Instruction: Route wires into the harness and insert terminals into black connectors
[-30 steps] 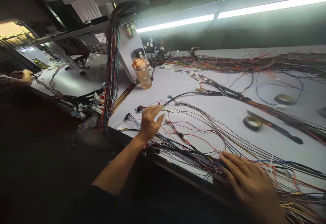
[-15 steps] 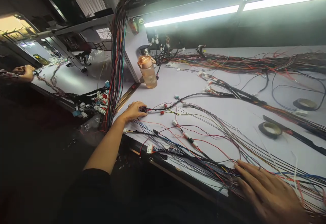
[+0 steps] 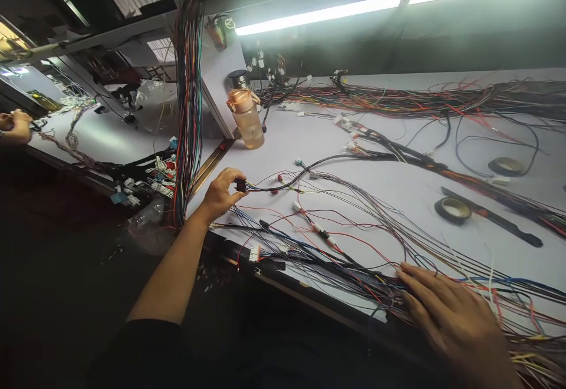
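Between the thumb and fingers of my left hand (image 3: 220, 196) is a black connector (image 3: 240, 185), held just above the table. A black taped cable branch (image 3: 283, 186) runs from it to the right. My right hand (image 3: 455, 312) lies flat with fingers stretched over a bundle of wires (image 3: 354, 272) near the front edge. Several loose connectors lie between my hands, among them a white one with orange (image 3: 254, 253), a white one (image 3: 296, 206) and a small red one (image 3: 275, 191).
A drink bottle (image 3: 247, 119) stands by the partition, beside a thick hanging wire bundle (image 3: 188, 106). Rolls of tape (image 3: 453, 210) and a dark flat tool (image 3: 495, 218) lie at the right. Long wires (image 3: 398, 103) stretch along the back. Another person's hand (image 3: 16, 128) is at far left.
The whole view has shifted, so things appear further left. My left hand has turned and lifted the black connector slightly, showing it more clearly. My right hand stays on the wires.
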Demonstrator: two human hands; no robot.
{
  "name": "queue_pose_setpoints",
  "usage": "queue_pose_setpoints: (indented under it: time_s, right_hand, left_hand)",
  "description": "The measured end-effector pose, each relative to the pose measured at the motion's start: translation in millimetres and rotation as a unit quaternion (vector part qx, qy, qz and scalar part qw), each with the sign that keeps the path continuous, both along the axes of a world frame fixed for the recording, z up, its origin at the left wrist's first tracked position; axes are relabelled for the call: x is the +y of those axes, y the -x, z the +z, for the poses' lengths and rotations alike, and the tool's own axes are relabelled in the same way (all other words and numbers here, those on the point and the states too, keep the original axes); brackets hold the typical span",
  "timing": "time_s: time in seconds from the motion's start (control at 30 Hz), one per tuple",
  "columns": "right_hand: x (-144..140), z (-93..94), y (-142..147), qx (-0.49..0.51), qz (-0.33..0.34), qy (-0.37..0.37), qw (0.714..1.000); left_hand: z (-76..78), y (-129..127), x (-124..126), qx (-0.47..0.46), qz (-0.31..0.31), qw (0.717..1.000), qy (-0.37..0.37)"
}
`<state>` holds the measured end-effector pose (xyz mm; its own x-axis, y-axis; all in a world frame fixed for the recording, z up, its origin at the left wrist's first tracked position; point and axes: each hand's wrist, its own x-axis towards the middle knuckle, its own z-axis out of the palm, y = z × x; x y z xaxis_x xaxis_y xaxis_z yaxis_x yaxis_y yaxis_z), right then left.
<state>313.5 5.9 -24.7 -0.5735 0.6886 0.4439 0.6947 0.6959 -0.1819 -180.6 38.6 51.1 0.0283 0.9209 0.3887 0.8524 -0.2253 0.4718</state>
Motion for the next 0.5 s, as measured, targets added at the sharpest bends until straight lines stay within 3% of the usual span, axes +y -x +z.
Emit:
queue_pose_setpoints:
  time_s: [0.13, 0.23, 0.4, 0.5]
  right_hand:
    - [-1.0, -0.8, 0.1, 0.001, -0.007, -0.001, 1.0]
    - [-1.6, -0.4, 0.0, 0.0, -0.009, 0.001, 1.0]
    - [-1.7, 0.5, -0.6, 0.016, 0.001, 0.015, 1.0]
    - [-1.6, -1.3, -1.7, 0.02, -0.003, 0.012, 1.0]
  left_hand:
    - [9.0, -5.5, -7.2, -0.007, -0.004, 1.0, -0.011]
    - [24.9, -2.8, -7.5, -0.036, -0.017, 0.999, -0.004]
    - [54.6, 9.5, 10.4, -0.064, -0.044, 0.997, 0.012]
    - [58.7, 13.3, 19.9, -0.072, -0.054, 0.995, 0.031]
